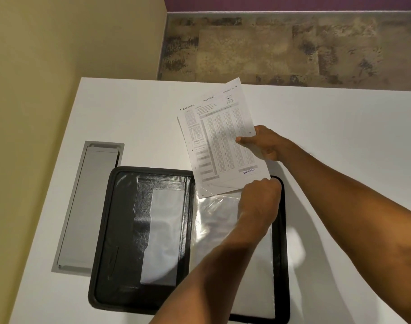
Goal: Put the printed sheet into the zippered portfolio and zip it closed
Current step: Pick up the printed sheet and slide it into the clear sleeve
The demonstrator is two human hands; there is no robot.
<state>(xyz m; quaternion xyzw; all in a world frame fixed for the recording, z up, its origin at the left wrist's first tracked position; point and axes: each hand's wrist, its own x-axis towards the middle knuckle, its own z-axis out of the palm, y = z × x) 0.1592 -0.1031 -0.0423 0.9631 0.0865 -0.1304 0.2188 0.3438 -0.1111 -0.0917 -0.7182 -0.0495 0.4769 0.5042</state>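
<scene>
Printed sheet (220, 139), grey bubble grid, tilts over the open portfolio (120, 230), right hand (263, 142) pinching its edge, left hand (258, 199) clamped on the clear sleeve (213, 220).

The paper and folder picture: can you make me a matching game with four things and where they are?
Things:
1. printed sheet
2. portfolio
3. grey cover plate
4. clear sleeve

Places:
A. set into the table, left of the black case
B. held by the right hand, tilted, lower edge at the sleeve's top
C. lying open and flat on the table
D. on the open case's right half, its top pinched by the left hand

Pairs: 1-B, 2-C, 3-A, 4-D
</scene>
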